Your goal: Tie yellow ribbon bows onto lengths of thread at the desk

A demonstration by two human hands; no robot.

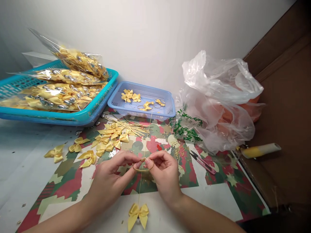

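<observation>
Between my two hands is a thin gold cord bent into a loop (143, 170). My left hand (110, 176) pinches it from the left with thumb and forefinger, and my right hand (165, 173) pinches it from the right. The fingertips nearly meet at the top of the loop. A fine thread (140, 187) runs past the fingertips, down to a yellow satin bow (138, 216) lying near the front edge. Left of my hands lie several loose yellow bows (104, 142). Behind them is a bundle of gold cords (132, 126).
At the left, a turquoise basket (73, 118) holds plastic bags of bows (68, 94). A blue basket (143, 111) with several bows stands at the back. Pink-handled thread snips (202, 162) lie to the right, before a crumpled plastic bag (218, 106). A yellow-white roll (261, 150) is at far right.
</observation>
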